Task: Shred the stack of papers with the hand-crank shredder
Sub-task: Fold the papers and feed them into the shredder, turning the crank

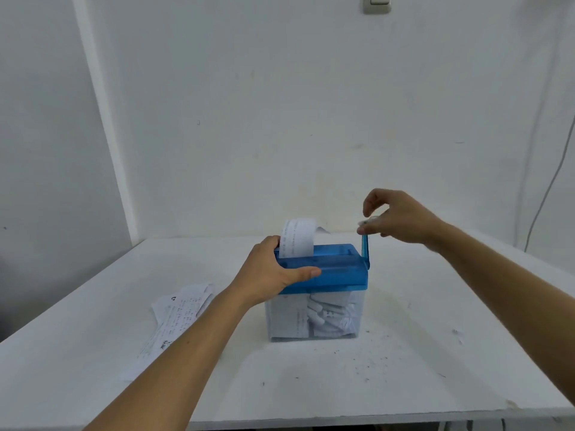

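The shredder point(339, 269) sits mid-desk point(435, 337), its blue top over a clear bin point(314, 315) holding shreds. The left hand point(270, 272) grips the top's left end, thumb point(306, 272) along the front edge, the other fingers curled over the back beside a sheet point(297, 237) standing in the slot. The right hand point(401, 219) pinches the knob of the upright crank point(364, 247), though it is blurred there. The stack of papers point(177, 312) lies left of the shredder, under the left forearm.
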A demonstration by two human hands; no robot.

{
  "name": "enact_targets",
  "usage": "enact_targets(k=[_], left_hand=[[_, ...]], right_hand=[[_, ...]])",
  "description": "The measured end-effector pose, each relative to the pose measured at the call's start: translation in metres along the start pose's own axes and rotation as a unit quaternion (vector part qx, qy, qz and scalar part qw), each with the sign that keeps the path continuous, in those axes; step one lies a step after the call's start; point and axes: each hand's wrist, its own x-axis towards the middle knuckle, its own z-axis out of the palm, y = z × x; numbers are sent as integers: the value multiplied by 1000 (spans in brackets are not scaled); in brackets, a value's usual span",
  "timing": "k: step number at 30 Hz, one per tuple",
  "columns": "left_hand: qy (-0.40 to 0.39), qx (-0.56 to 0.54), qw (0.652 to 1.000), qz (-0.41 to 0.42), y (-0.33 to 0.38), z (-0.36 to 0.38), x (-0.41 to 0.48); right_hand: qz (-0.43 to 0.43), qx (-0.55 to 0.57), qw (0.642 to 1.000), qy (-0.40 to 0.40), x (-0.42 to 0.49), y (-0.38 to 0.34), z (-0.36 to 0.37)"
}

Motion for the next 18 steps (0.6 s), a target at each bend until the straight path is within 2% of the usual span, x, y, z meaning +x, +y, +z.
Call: enact_targets(k=[3,6,10,14,18], left_hand=[[-7,0,1000,-1,-1,0,1],[-9,6,1000,-1,0,1,2],[-2,6,1000,-3,-2,2,2],[6,13,1000,-2,-4,3,4],[6,23,1000,-4,-3,3,4]], right_hand=[[33,119,991,45,6,29,29],[72,149,985,58,2,52,62],[133,159,978,31,-15,73,92],[150,147,978,-4,-48,78,97],[146,182,971,-58,-74,75,80]])
